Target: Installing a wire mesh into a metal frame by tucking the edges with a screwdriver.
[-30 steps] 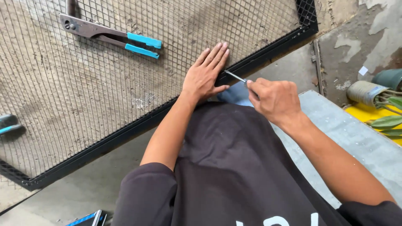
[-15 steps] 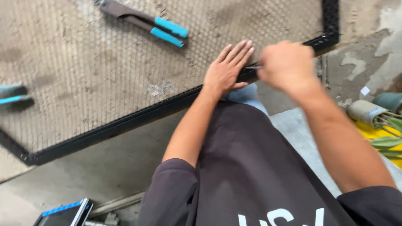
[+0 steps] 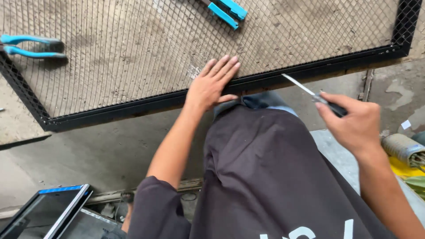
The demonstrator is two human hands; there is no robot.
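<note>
The left hand (image 3: 212,86) lies flat on the mesh panel (image 3: 133,53), pliers (image 3: 31,46) far left, riveter (image 3: 226,9) behind, the right hand (image 3: 354,126) off its edge.

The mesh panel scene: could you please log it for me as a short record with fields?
Left hand: flat on mesh panel, fingers spread, near its black frame
Right hand: grips a thin tool, tip pointing at the frame
On mesh: blue-handled riveter at top, blue pliers at left
Lower left: tablet
Surface: concrete floor
</note>
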